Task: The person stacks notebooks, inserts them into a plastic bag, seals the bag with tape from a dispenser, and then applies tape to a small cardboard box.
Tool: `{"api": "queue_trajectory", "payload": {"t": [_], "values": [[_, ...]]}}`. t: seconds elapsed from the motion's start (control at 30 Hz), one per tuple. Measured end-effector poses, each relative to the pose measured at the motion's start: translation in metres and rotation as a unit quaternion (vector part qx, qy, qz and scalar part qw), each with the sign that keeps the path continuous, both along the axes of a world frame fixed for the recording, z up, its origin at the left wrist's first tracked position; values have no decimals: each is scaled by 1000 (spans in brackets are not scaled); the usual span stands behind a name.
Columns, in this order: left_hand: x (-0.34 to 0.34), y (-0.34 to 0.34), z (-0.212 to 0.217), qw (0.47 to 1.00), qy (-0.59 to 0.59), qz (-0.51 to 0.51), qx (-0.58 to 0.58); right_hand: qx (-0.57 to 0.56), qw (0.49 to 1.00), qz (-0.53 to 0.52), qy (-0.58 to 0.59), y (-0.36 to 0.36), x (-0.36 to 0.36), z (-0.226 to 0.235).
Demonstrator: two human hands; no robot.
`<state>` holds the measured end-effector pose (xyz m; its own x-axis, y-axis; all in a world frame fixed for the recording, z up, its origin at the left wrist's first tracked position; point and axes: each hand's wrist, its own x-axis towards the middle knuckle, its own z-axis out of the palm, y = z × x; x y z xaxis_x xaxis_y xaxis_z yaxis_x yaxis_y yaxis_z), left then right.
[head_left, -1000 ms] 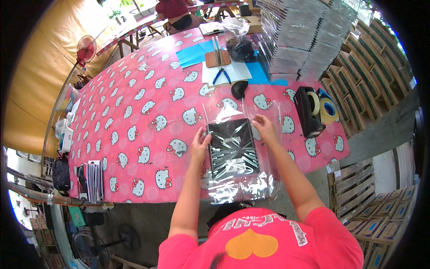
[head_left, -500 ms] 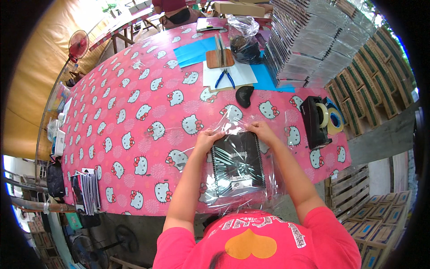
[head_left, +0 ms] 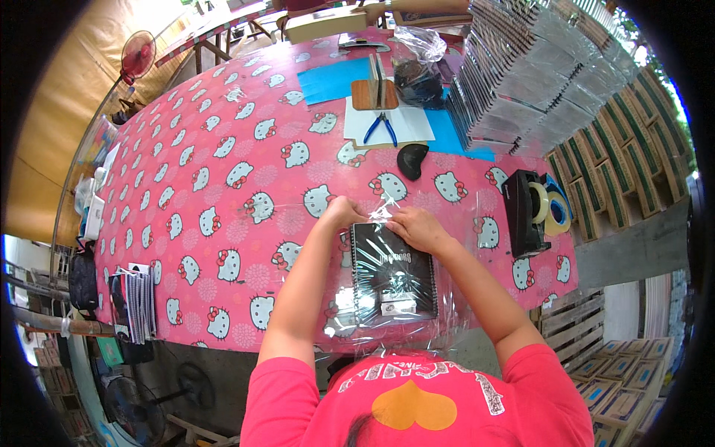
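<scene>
A black spiral-bound notebook (head_left: 394, 272) lies at the table's near edge under clear plastic wrap (head_left: 456, 302), which shines with reflections and spreads past the notebook on both sides. At the notebook's upper left corner, my left hand (head_left: 345, 213) pinches the gathered film. My right hand (head_left: 418, 228) is closed on the film over the top edge, its fingers pointing toward the left hand. A black curved object (head_left: 412, 161) rests beyond my hands. Farther off, blue-handled pliers (head_left: 380, 130) lie on white paper (head_left: 408, 127).
Tall stacks of wrapped spiral notebooks (head_left: 521, 74) stand at the far right. A black tape dispenser (head_left: 523, 216) sits at the right edge, and upright notebooks (head_left: 136, 304) at the left edge. A person's arm (head_left: 417, 6) reaches by a cardboard box (head_left: 325, 24) at the back.
My right hand has moved left along the notebook's top edge, closer to my left hand, drawing film inward. At the back, the cardboard box has shifted left and an arm has appeared.
</scene>
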<state>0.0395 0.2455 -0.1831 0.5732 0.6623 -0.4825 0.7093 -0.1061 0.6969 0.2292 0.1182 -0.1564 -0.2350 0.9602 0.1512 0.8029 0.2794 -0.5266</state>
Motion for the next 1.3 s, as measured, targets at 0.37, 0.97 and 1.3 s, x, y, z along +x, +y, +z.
{"api": "queue_trajectory", "payload": {"t": [0.37,0.97,1.3], "values": [[-27,-60,13,942,-226,211,-133,-244,880,-228,338,-10,26,-10],[-5,4,-7,991,68,-29,111,-86,996,-6,1,-2,-5,15],[-21,-45,-10,978,-207,4,-1,-104,980,-163,-40,57,6,-22]]}}
